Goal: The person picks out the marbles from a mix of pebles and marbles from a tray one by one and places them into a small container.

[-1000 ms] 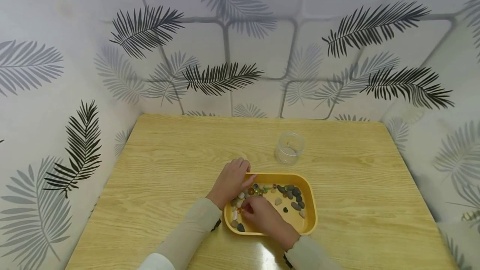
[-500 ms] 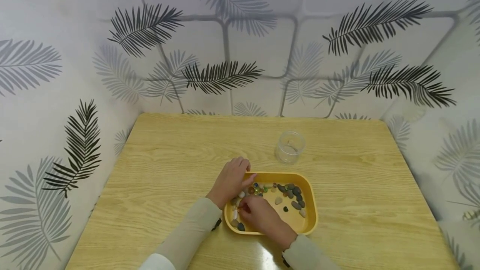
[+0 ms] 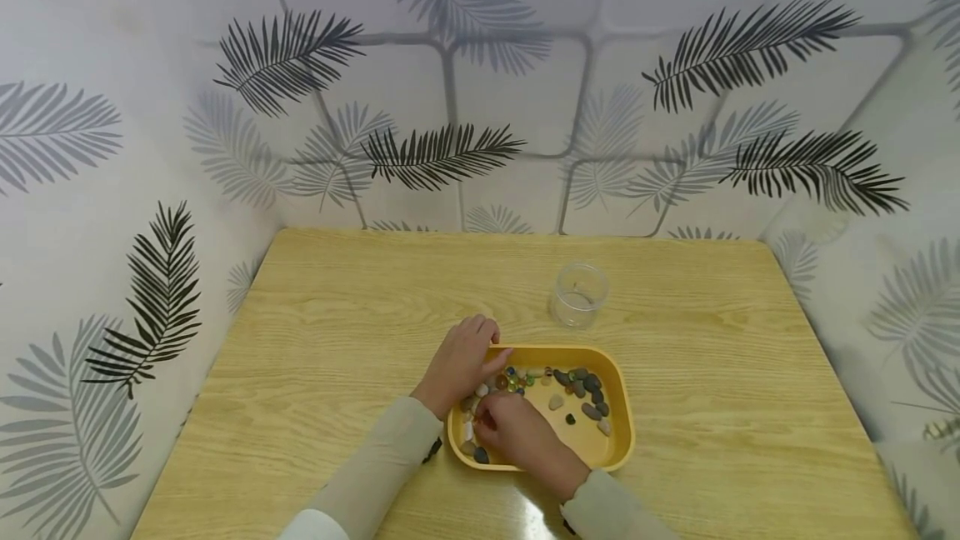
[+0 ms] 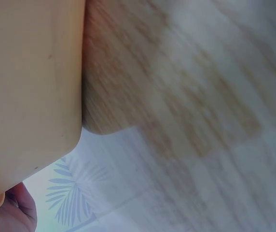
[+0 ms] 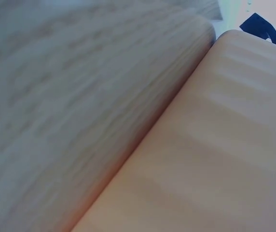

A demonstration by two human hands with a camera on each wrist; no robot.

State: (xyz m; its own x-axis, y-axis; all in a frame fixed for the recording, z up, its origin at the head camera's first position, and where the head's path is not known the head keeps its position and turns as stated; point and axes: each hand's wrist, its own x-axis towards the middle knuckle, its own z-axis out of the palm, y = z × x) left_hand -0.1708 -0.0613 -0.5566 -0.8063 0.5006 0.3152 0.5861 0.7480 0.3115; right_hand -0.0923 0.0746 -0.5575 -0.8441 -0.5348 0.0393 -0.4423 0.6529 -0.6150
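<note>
A yellow plastic tray (image 3: 618,407) holds pebbles and glass marbles. My left hand (image 3: 459,361) grips its far-left corner, with the thumb over the rim and the fingers outside. The left wrist view shows the tray's outer wall (image 4: 29,82) and part of the hand (image 4: 17,212) at the rim. Inside the left end, my right hand (image 3: 521,432) reaches down with bent fingers among the small stones. Whether anything is between its fingertips is hidden. White stones (image 3: 482,390) and a brown marble (image 3: 501,382) lie near it. The right wrist view shows only tray wall (image 5: 200,145) and table.
A clear round container (image 3: 579,297) stands on the wooden table (image 3: 360,282) behind the tray. Dark pebbles (image 3: 591,390) cluster at the tray's right end. A dark green piece (image 3: 571,419) and a pale stone (image 3: 556,402) lie mid-tray. A leaf-patterned wall (image 3: 510,107) rises behind.
The right hand has shifted slightly left, and its fingertips now cover the spot where an orange marble showed a second ago. The left hand keeps its place on the tray.
</note>
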